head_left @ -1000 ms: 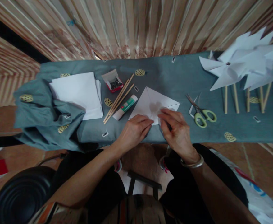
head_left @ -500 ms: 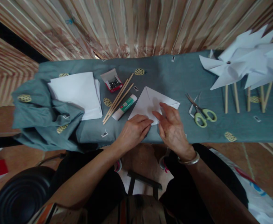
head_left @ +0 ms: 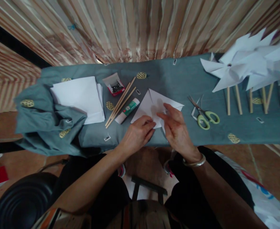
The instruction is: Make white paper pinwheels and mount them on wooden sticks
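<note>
Pleated, striped curtain [head_left: 144,28] hangs behind a long table [head_left: 178,81] draped in grey-green cloth, rumpled at the left end. Stiff white pinwheels [head_left: 240,62], all pointed blades, crowd its right; a smooth paper stack [head_left: 77,98] lies left. Between them, at the near side, is the flat paper square [head_left: 147,109], its near corner pinched between the left hand's [head_left: 137,133] thumb and fingers. The right hand [head_left: 176,128] is loosely spread over the sheet, gripping nothing; whether it touches, I cannot tell. An uneven tug could tear the paper along its corner lines, which look like cuts. Green-handled scissors [head_left: 203,117], slim wooden dowels [head_left: 119,103], a cylindrical glue stick [head_left: 127,110] and an open red-and-white box [head_left: 111,80] lie around; a knock could spill its dark, glinting pieces [head_left: 117,87].
</note>
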`<action>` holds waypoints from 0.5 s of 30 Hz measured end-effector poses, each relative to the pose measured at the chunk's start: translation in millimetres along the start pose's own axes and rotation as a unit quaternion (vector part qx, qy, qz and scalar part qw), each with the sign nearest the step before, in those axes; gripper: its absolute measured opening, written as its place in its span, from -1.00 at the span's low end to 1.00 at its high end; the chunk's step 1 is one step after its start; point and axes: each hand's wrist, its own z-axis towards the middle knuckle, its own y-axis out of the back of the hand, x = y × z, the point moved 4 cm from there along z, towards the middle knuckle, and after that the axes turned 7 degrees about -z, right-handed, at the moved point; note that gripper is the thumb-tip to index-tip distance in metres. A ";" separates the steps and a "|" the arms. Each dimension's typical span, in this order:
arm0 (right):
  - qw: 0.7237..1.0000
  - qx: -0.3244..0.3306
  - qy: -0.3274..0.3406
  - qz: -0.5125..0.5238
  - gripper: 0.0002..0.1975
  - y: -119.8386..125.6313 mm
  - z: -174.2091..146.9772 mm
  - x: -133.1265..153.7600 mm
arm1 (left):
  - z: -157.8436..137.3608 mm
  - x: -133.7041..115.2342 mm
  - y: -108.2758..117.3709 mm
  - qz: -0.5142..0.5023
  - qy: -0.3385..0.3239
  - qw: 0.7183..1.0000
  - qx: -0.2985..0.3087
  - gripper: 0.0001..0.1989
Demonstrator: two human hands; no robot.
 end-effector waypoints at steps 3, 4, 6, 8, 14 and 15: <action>0.999 -0.042 -0.034 0.001 -0.54 12.0 7.9 -18.8 | 0.3 -0.4 0.1 0.006 -0.007 1.000 0.004 -0.85; 0.997 -0.053 -0.049 -0.013 -0.54 14.7 10.9 -25.5 | 0.6 -0.4 0.3 0.009 -0.007 1.000 0.006 -0.85; 0.995 -0.058 -0.070 -0.044 -0.55 17.1 16.7 -36.8 | 1.3 -0.4 0.7 0.013 -0.005 1.000 0.007 -0.86; 0.993 -0.049 -0.085 -0.067 -0.52 17.9 21.2 -44.4 | 2.1 -0.3 1.1 0.013 -0.003 1.000 0.009 -0.86; 0.991 -0.038 -0.107 -0.070 -0.58 28.8 23.9 -52.7 | 3.9 -1.8 1.8 0.020 -0.020 1.000 0.014 -0.85; 0.991 -0.038 -0.116 -0.061 -0.60 31.4 23.3 -54.5 | 4.0 -2.1 2.2 0.021 -0.023 0.999 0.014 -0.85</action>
